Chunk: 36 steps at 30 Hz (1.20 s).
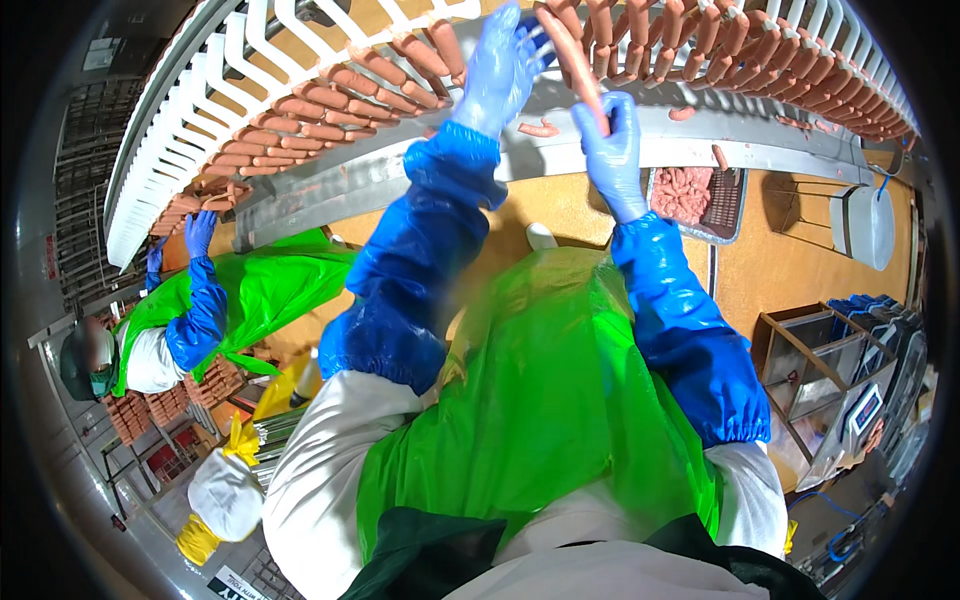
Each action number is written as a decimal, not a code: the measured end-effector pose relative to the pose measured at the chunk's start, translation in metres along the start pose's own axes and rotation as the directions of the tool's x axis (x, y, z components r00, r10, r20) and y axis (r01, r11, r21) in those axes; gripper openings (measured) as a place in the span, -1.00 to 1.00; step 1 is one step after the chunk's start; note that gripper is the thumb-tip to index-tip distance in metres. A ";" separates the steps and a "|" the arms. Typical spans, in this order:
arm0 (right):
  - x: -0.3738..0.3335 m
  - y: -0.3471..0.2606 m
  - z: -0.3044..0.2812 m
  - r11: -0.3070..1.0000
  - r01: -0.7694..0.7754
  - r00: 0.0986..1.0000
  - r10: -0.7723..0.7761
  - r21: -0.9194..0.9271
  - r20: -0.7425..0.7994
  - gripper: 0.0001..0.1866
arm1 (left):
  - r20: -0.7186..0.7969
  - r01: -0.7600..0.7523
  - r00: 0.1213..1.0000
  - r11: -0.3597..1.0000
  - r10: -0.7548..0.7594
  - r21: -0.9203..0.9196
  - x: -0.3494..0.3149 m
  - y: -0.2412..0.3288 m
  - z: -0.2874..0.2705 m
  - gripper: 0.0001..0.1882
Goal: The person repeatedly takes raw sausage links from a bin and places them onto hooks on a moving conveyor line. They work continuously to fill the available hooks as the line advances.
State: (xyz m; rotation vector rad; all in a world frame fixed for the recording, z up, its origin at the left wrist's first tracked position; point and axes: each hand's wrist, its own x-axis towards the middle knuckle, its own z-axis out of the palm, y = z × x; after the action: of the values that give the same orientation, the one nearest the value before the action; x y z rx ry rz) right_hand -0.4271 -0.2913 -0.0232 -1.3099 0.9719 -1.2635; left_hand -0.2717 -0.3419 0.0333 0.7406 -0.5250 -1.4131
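Gloved in blue, my left hand (503, 75) reaches up to the rack at the top, its fingers stretched out beside a gap in the sausage rows. It seems to hold nothing, though the fingertips partly overlap the rack. My right hand (614, 155) is lower and to the right, closed on the lower end of a long pink sausage (574, 62). That sausage slants up and left, its top near my left fingers. Linked sausages (340, 100) hang from white hooks (262, 45) on the left, and more sausages (760, 55) hang on the right.
Below the rack runs a metal trough (400, 150) with loose sausage pieces (540, 129). A dark crate (728, 205) of pink scraps stands beyond its edge. At left a co-worker in a green apron (260, 285) handles sausages. Another person in a white cap (225, 495) is behind left.
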 end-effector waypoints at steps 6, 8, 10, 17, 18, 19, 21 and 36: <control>0.036 -0.012 0.009 0.728 0.565 0.825 -0.493 -0.389 0.276 -0.58 | -0.056 -0.067 0.994 0.925 0.094 0.374 -0.002 -0.034 -0.032 -0.58; 0.058 0.010 0.006 0.898 0.395 0.916 -0.369 -0.194 0.158 -0.50 | -0.074 -0.047 0.990 0.774 0.120 0.631 0.000 -0.015 -0.031 -0.60; 0.084 0.017 0.004 0.965 0.253 0.952 -0.236 -0.072 0.194 -0.52 | -0.084 0.190 0.979 0.675 -0.187 0.713 0.013 0.009 -0.046 -0.63; 0.155 0.005 0.028 0.971 -0.037 0.685 0.197 -0.236 0.701 -0.52 | 0.357 -0.171 0.808 -0.392 0.469 0.904 0.012 -0.001 -0.051 -0.80; 0.157 0.005 0.030 0.923 0.024 0.710 0.255 -0.384 0.657 -0.48 | 0.265 -0.252 0.664 -0.124 0.700 0.960 0.007 -0.021 -0.036 -0.80; 0.155 0.003 0.034 0.858 0.087 0.721 0.296 -0.506 0.627 -0.44 | 0.082 -0.357 0.494 0.117 0.865 0.927 -0.008 -0.030 -0.023 -0.78; 0.154 0.043 0.043 0.970 -0.009 0.711 0.178 -0.244 0.680 -0.38 | 0.451 -0.533 0.574 -0.107 0.684 0.839 -0.054 -0.038 0.006 -0.66; 0.122 0.025 0.027 0.990 -0.061 0.779 -0.033 0.128 0.626 -0.81 | 0.347 -0.278 0.842 -0.219 0.412 0.935 -0.002 -0.072 -0.015 -0.55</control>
State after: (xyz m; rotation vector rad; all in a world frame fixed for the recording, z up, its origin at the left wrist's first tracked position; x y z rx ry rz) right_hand -0.3830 -0.4108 -0.0268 -1.4651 0.3997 -0.7653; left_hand -0.3105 -0.3378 -0.0294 1.6912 -1.7078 -0.0528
